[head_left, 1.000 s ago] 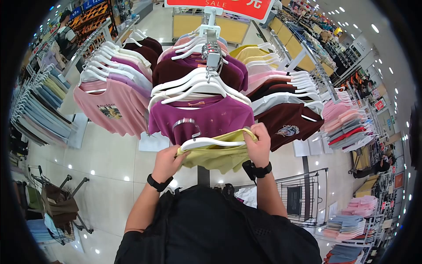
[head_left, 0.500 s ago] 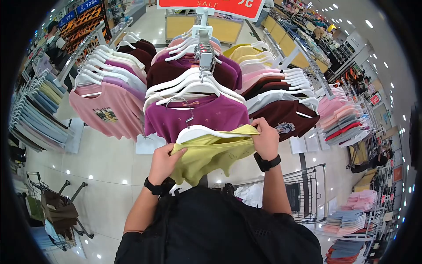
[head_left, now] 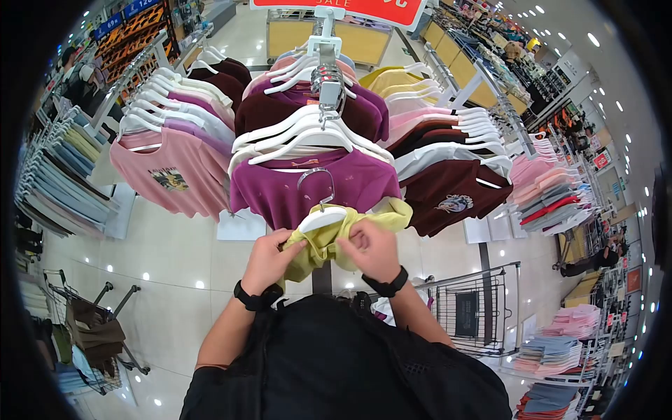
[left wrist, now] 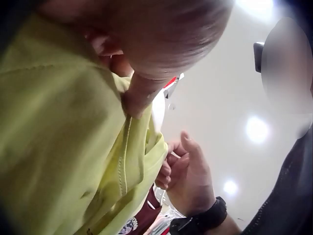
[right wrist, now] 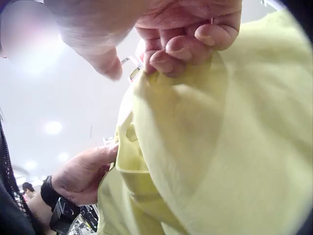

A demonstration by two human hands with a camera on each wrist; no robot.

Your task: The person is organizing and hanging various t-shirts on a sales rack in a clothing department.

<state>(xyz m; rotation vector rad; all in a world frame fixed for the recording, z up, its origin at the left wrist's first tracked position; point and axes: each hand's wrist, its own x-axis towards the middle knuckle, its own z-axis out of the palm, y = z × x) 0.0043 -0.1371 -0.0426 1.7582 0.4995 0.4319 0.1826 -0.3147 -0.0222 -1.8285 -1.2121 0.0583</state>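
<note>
A yellow-green shirt [head_left: 306, 263] is bunched around a white hanger [head_left: 323, 219], whose metal hook stands up before a purple shirt [head_left: 308, 183]. My left hand [head_left: 269, 260] pinches the fabric at the hanger's left end; in the left wrist view its thumb presses the neckline seam of the shirt [left wrist: 58, 127]. Close beside it, my right hand [head_left: 374, 248] is at the crumpled right part. The right wrist view has the right hand's [right wrist: 183, 32] fingers curled against the shirt's [right wrist: 234, 132] upper edge, thumb apart. The hanger's right end is hidden.
Racks of hung shirts stand ahead, with a pink shirt [head_left: 168, 171] left and a dark maroon shirt [head_left: 458, 196] right. A wire cart [head_left: 476, 308] is at the right, another cart [head_left: 94, 329] at the left. A red sign [head_left: 350, 5] hangs above.
My right hand has moved left, towards my left hand, and the shirt between them has gone from stretched wide to bunched. The hanger's hook has shifted to the right.
</note>
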